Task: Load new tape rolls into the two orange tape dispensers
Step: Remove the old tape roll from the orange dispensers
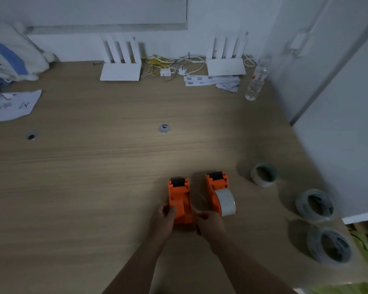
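Observation:
Two orange tape dispensers stand side by side near the table's front edge. My left hand [165,217] grips the rear left side of the left dispenser [180,198], whose hub looks bare. My right hand [208,224] is closed at its rear right, pinching a faint translucent ring [198,202] that looks like a clear tape roll, held between the two dispensers. The right dispenser [218,183] carries a whitish tape roll [226,202]. Three loose tape rolls lie to the right: one small [263,175], and two larger [316,205], [329,245].
Along the back of the wooden table [94,166] are two white routers [121,71], [225,67], tangled cables [168,66], paper slips [210,80] and a water bottle [256,81]. Cloth [11,54] and a sheet of paper [13,105] lie at the left. A white cabinet [338,145] borders the right.

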### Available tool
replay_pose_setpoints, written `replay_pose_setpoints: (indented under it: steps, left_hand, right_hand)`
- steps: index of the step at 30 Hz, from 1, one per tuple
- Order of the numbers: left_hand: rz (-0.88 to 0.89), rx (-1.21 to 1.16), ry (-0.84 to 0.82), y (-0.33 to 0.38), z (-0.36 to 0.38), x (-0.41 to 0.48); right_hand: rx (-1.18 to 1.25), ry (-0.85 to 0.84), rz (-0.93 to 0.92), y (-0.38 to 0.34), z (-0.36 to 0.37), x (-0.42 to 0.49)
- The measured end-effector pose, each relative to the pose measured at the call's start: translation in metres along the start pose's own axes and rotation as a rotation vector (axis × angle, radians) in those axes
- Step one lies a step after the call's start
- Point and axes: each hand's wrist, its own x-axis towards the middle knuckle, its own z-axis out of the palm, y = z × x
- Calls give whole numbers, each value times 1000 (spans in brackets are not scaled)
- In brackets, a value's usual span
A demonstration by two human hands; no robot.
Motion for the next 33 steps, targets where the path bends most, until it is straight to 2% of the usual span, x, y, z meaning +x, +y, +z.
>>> replay_pose_setpoints:
  steps: [4, 7, 9, 12, 17, 24, 33]
  left_hand:
    - [-21, 63, 83, 10, -2, 6]
    - [63, 72, 195, 26, -2, 9]
    - [119, 59, 210, 44, 2, 6]
    - [175, -4, 141, 64, 12, 1]
    - [271, -16, -67, 76, 40, 1]
    - [114, 35, -240, 76, 71, -10]
    - [1, 102, -250, 64, 94, -16]
  right_hand:
    - [-78, 34, -129, -15, -8, -10]
    - [-38, 66, -244, -29, -18, -20]
    - [-12, 139, -297, -37, -26, -20]
    - [51, 216, -365, -46, -41, -16]
    - [130, 223, -383, -64, -79, -22]
    - [131, 198, -375, -60, -122, -16]
    - [72, 140, -328, -41, -137, -2]
